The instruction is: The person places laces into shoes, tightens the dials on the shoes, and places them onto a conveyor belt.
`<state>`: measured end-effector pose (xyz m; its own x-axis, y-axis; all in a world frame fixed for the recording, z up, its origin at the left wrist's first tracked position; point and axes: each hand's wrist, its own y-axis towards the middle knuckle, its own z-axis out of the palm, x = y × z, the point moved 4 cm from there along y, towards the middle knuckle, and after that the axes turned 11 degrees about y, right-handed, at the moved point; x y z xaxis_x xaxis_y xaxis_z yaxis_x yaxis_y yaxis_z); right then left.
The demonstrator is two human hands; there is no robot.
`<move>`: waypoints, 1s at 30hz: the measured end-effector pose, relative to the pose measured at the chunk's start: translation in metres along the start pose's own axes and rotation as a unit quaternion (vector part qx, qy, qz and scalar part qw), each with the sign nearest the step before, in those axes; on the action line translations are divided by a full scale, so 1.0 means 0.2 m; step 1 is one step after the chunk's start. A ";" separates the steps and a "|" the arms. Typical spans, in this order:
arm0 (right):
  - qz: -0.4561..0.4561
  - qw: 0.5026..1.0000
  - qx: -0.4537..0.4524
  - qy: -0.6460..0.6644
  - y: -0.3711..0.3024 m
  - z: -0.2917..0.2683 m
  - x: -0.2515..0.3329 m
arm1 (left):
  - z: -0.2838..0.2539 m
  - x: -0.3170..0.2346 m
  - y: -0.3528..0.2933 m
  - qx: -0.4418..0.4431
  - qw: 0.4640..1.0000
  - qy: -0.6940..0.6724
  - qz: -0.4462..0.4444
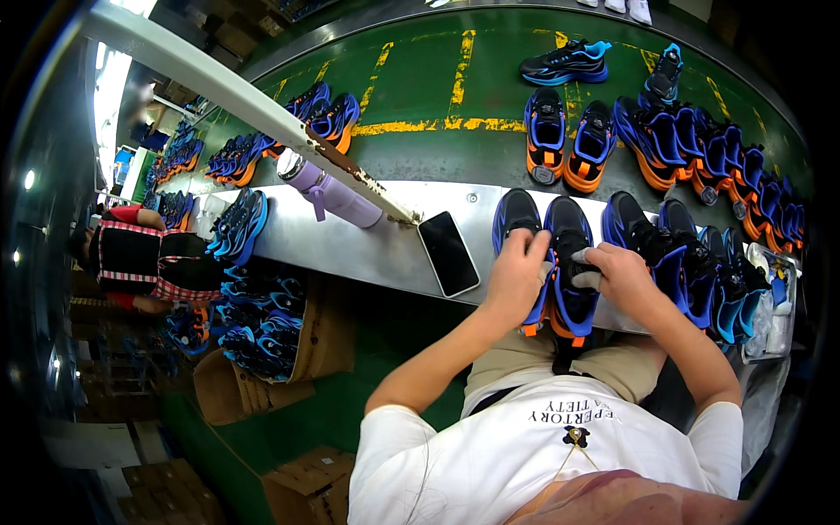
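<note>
A black and blue sneaker (570,220) with an orange heel stands on the metal ledge in front of me, its heel toward my body. My left hand (520,273) is closed at the left side of its lacing, with bent fingers close together. On the opposite side, my right hand (618,273) pinches at the lacing and collar. Grey coverings show on some fingertips. What exactly lies between the fingers is too small to make out. A matching sneaker (517,208) touches the left of this one, partly behind my left hand.
Left of the sneakers lie a phone (449,254) and a lilac bottle (343,199) beside a slanted metal post (262,105). More sneakers (652,140) line the green conveyor (420,79). A carton of sneakers (325,328) stands below, near another person (144,254). A plastic bin (774,315) is at right.
</note>
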<state>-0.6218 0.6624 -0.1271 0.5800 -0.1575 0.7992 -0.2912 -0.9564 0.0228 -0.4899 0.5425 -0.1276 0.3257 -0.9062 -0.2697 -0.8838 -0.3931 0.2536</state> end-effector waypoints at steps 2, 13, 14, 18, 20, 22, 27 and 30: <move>-0.006 1.000 -0.004 -0.018 0.01 0.00 0.00 | 0.01 0.05 -0.02 -0.029 0.991 -0.119 -0.056; 0.000 0.999 0.045 0.014 0.03 -0.08 0.02 | -0.03 0.10 0.03 0.045 0.988 -0.148 0.021; -0.028 0.995 0.077 0.064 0.02 -0.08 0.00 | -0.04 0.09 0.03 0.054 0.984 -0.167 -0.011; -0.010 0.999 0.043 0.024 0.00 -0.02 0.00 | -0.03 0.08 0.02 0.017 0.993 -0.110 -0.048; -0.025 0.999 0.019 0.039 0.00 -0.02 0.01 | -0.06 0.07 0.00 0.005 0.993 -0.100 -0.066; -0.017 0.995 0.054 0.078 -0.01 -0.08 0.00 | -0.09 0.02 0.02 0.036 0.981 -0.141 -0.127; 0.013 0.999 0.025 0.039 -0.03 -0.03 -0.08 | -0.18 -0.15 -0.02 -0.135 0.986 -0.102 -0.009; -0.014 0.998 0.026 0.058 0.01 -0.09 -0.05 | -0.05 -0.21 -0.16 0.174 0.858 -0.431 -0.220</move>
<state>-0.6414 0.6665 -0.1250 0.4937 -0.1046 0.8633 -0.2345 -0.9720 0.0163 -0.4717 0.5919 -0.1145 0.4168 -0.1720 -0.8926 -0.8344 -0.4620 -0.3006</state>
